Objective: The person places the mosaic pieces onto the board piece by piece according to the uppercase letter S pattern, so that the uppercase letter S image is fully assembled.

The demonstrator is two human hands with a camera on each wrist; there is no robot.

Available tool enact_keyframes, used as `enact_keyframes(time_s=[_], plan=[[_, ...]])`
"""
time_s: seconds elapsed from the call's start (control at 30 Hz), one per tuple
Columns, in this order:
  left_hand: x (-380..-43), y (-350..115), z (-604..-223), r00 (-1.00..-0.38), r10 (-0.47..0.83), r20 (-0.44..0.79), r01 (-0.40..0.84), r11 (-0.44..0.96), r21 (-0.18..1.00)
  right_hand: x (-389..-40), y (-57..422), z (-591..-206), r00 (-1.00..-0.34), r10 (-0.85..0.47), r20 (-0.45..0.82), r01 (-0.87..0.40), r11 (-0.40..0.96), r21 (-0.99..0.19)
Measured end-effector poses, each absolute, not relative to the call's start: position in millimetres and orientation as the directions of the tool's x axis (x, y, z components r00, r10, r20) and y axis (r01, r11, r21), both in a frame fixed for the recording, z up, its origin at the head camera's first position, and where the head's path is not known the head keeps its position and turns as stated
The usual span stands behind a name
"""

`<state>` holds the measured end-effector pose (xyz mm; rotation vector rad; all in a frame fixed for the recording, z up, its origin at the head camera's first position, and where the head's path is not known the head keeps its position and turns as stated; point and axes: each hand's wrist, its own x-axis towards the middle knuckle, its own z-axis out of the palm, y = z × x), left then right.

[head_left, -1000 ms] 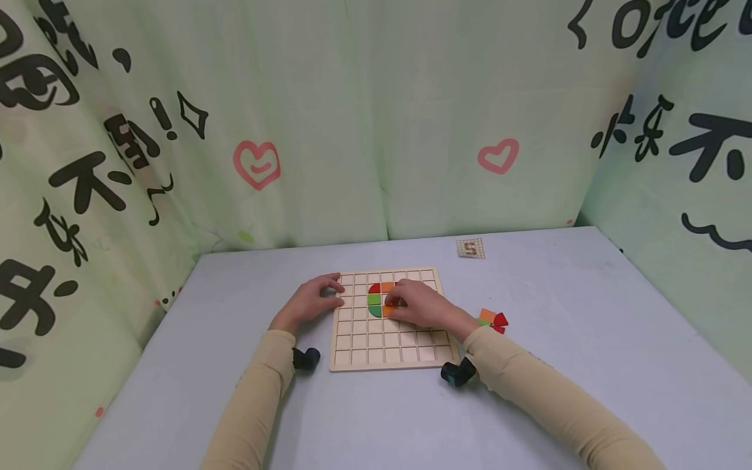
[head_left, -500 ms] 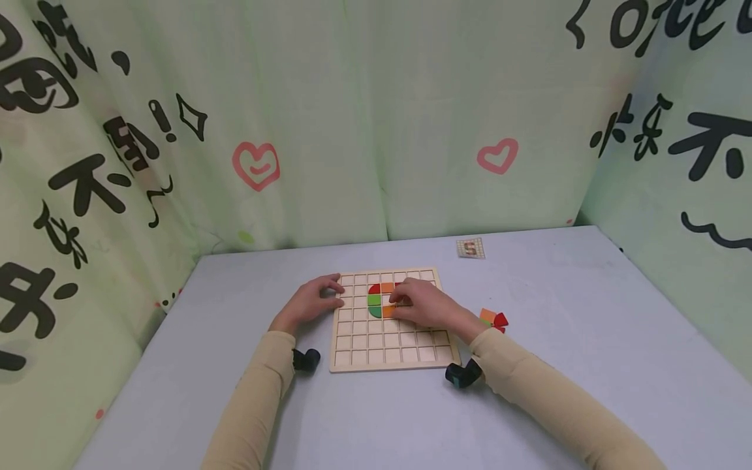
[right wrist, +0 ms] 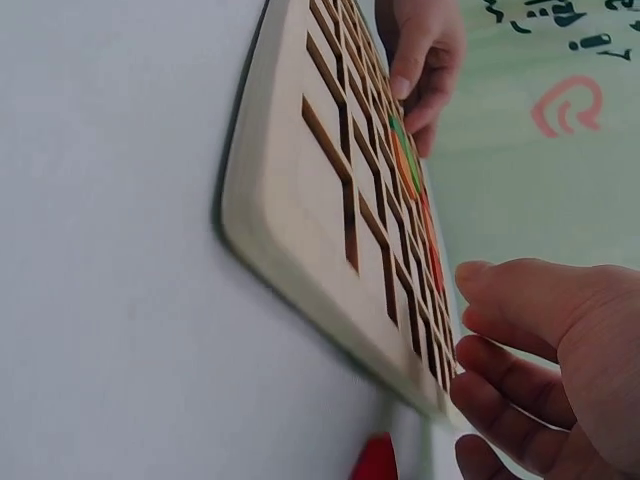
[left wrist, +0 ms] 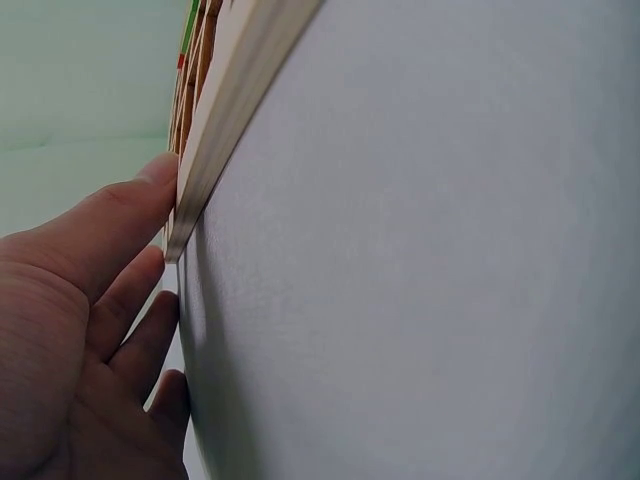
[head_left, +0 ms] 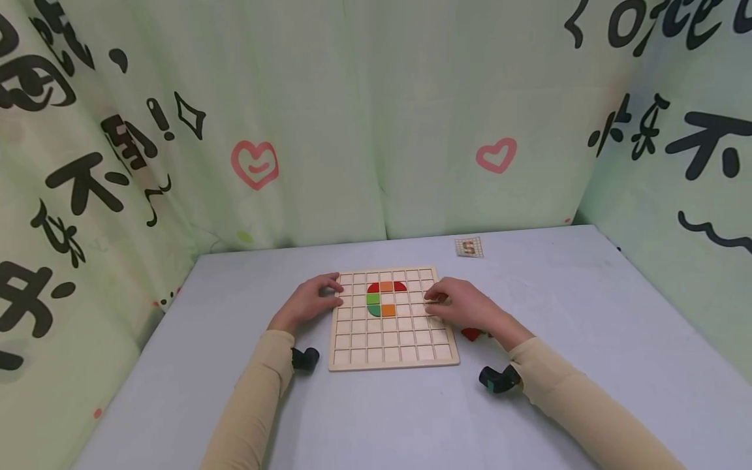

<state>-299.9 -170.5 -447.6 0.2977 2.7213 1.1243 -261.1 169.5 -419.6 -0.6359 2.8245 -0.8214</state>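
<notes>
A wooden grid board [head_left: 384,356] lies on the table. Several coloured pieces sit in its cells: an orange square [head_left: 386,286] between two rounded red ones, a light green square [head_left: 373,299], a rounded dark green piece [head_left: 374,311] and another orange square [head_left: 388,310]. At the board's left side, my left hand [head_left: 311,300] rests its thumb on the rim, with relaxed fingers by the far corner. My right hand [head_left: 467,305] is over the right edge, fingers loosely bent, nothing visible between them. Beneath it shows a loose red piece [head_left: 471,333]; other loose pieces are mostly hidden.
A small card [head_left: 469,247] printed with a grid pattern lies near the table's far edge. Pale green curtains [head_left: 376,130] with black writing and pink hearts hang behind and beside the white table [head_left: 376,418].
My right hand has moved right, from the coloured pieces to the board's right edge, uncovering the red piece at the top right and covering most loose pieces. My left hand has stayed put.
</notes>
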Motion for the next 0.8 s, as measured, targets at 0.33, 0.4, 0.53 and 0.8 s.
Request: enact_keyframes(time_s=[0.33,0.4,0.53,0.8], plan=[[-300,-171,-450,-0.961,0.263,-0.084,0.128,0.691,0.711,-247,217,-416,-0.931,-0.364,-0.028,-0.289,0.782,-0.552],[-300,-171,-450,-0.961,0.262,-0.086,0.125,0.691,0.712,-245,226,-415,-0.935,-0.352,-0.036,-0.275,0.788,-0.551],[-300,-171,-448,-0.961,0.263,-0.082,0.129,0.694,0.708,-241,243,-412,-0.94,-0.337,-0.051,-0.259,0.803,-0.536],[-299,-171,-444,-0.96,0.269,-0.079,0.136,0.695,0.706,-238,269,-405,-0.916,-0.372,-0.148,-0.254,0.825,-0.504]])
